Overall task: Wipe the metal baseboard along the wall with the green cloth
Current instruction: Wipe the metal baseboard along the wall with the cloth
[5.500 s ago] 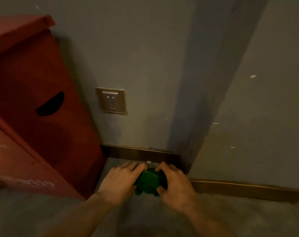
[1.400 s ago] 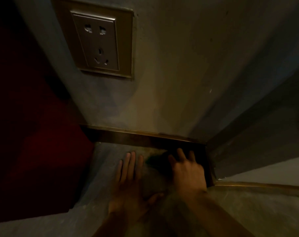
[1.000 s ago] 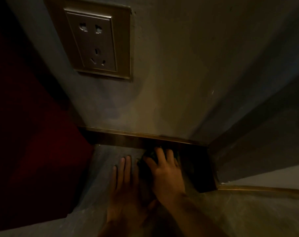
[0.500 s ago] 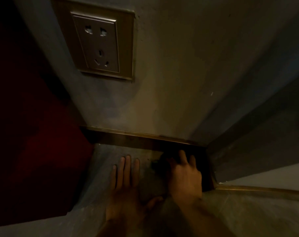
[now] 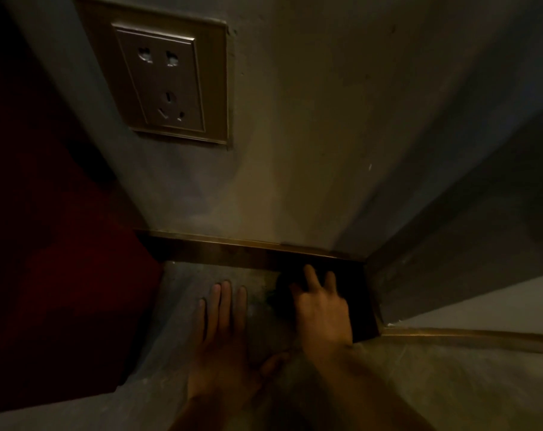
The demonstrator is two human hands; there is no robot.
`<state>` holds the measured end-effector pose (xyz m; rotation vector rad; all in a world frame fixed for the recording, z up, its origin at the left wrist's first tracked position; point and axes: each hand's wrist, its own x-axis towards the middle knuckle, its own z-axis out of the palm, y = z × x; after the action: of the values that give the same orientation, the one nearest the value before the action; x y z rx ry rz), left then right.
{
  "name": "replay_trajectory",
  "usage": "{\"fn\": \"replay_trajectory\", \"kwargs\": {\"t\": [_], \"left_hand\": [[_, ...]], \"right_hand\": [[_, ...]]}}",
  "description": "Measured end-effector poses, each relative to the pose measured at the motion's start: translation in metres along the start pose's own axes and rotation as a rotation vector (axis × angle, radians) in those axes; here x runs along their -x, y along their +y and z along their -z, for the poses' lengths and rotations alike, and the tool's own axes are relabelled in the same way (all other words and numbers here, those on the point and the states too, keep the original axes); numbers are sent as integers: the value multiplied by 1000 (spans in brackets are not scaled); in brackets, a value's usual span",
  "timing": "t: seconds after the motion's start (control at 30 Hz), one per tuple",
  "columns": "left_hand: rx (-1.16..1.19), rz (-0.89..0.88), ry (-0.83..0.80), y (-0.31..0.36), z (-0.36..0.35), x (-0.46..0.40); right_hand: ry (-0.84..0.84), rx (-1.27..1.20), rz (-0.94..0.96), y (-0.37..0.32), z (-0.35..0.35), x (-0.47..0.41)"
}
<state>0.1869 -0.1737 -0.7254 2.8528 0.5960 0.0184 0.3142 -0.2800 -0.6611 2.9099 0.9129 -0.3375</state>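
A dark red cabinet (image 5: 55,275) fills the left edge. The left hand (image 5: 225,340) lies flat and empty on the grey floor (image 5: 450,384), fingers spread. Beside it, the right hand (image 5: 321,309) presses the bunched green cloth (image 5: 284,289) against the brass-coloured metal baseboard (image 5: 232,251) near the corner.
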Motion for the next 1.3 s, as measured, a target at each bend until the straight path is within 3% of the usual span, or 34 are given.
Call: {"fn": "replay_trajectory", "kwargs": {"t": [0.17,0.4,0.67,0.73,0.9,1.1,1.3], "left_hand": [[-14,-8,-4,-5,-7,0],[8,0,-24,-7,-13,1],[-1,24,-67,-3,-5,1],[67,37,-85,0,4,0],[500,-44,-205,13,36,-2],[866,-173,-143,37,82,-14],[734,-384,-30,50,143,-21]], "right_hand": [[-4,-29,-65,11,10,10],[207,-169,-45,5,36,39],[233,-288,-47,8,50,54],[260,-322,-52,10,51,58],[330,-555,-73,16,60,70],[327,-790,-42,27,81,84],[280,-943,34,50,116,107]]}}
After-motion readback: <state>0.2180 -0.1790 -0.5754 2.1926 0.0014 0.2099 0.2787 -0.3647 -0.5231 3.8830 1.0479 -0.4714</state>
